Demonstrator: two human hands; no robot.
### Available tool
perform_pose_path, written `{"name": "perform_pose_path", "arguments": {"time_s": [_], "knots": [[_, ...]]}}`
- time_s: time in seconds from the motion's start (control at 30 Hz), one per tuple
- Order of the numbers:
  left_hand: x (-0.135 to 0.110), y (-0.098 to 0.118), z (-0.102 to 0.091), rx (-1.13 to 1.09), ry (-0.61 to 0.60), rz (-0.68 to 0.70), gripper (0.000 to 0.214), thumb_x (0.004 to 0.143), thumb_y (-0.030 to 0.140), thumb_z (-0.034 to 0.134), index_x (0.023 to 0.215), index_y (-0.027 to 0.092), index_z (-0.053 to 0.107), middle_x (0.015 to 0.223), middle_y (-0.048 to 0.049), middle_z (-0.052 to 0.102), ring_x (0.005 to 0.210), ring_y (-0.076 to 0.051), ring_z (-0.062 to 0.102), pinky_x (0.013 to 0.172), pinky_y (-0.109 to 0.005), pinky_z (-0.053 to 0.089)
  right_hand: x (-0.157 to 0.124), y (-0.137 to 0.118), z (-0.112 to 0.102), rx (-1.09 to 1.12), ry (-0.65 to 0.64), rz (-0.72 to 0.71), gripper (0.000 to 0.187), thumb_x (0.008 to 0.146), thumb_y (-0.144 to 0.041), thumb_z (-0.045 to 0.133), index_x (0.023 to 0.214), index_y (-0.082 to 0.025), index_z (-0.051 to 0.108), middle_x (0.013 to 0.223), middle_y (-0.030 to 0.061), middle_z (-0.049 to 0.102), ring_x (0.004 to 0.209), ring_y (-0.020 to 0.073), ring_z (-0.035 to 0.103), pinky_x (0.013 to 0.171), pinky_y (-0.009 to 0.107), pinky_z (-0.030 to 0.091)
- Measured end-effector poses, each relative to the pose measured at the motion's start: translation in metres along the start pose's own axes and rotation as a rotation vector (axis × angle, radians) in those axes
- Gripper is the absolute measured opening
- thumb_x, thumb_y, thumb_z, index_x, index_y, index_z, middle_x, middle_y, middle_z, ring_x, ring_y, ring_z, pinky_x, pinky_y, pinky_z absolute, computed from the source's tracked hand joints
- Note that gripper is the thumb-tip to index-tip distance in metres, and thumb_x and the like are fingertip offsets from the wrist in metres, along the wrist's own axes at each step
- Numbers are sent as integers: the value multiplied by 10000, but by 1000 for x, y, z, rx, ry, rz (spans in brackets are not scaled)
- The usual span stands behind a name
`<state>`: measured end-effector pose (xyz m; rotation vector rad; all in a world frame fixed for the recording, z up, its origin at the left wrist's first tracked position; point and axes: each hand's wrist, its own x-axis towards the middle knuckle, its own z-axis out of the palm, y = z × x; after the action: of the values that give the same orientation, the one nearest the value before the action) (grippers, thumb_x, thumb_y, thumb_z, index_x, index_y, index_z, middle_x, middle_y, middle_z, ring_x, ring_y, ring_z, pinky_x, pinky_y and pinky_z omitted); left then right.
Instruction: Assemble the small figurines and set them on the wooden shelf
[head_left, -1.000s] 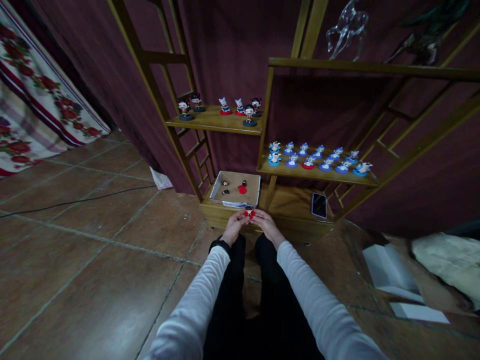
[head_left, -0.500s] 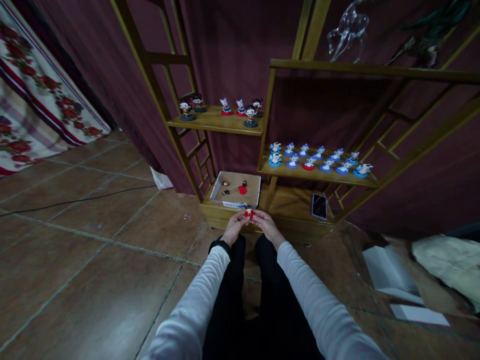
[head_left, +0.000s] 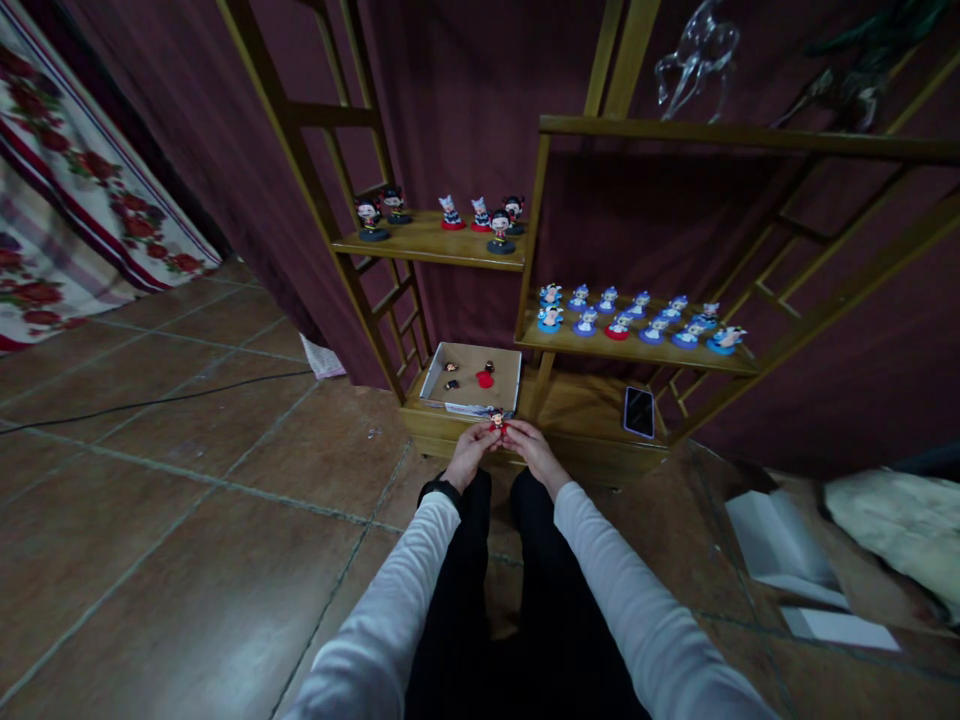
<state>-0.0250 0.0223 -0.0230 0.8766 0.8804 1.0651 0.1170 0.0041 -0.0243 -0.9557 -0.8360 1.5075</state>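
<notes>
Head view, the sole view. The left hand [head_left: 468, 450] and the right hand [head_left: 531, 446] meet just before the near edge of the bottom shelf [head_left: 574, 405]. The grip is closed: the fingers of both hands pinch a small figurine [head_left: 496, 421] from its two sides, dark-haired head uppermost, red at its lower part. The figurine is held in the air, just beside the near wall of the open box [head_left: 508, 362].

Change noted: over the last second the figurine has tipped slightly in the fingers, so that less of its red lower part shows. Hands and forearms have otherwise kept their place. Whether the red part is firmly joined cannot be told; the fingers cover its sides.

The box contents show no change: one red piece [head_left: 484, 379] and three small dark pieces lie loose on its floor. The figurines on the upper left shelf [head_left: 420, 243] and on the right shelf [head_left: 637, 346] likewise stand as they were, and the phone [head_left: 639, 411] lies undisturbed.

Finding: in my judgement, work is confined to fine two-handed adjustment of this one figurine, with no release evident and no other piece touched.
</notes>
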Motion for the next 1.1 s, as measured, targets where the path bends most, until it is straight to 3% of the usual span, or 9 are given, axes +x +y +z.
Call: {"name": "perform_pose_path", "arguments": {"time_s": [1.1], "knots": [[-6, 5, 5, 2, 30, 0, 413, 541, 283, 784, 881, 111, 624, 716, -45, 648, 631, -116, 585, 608, -237, 422, -5, -6, 4, -4, -9, 1, 335, 616, -384, 707, 890, -206, 637, 908, 38, 676, 793, 162, 622, 803, 346, 467]]}}
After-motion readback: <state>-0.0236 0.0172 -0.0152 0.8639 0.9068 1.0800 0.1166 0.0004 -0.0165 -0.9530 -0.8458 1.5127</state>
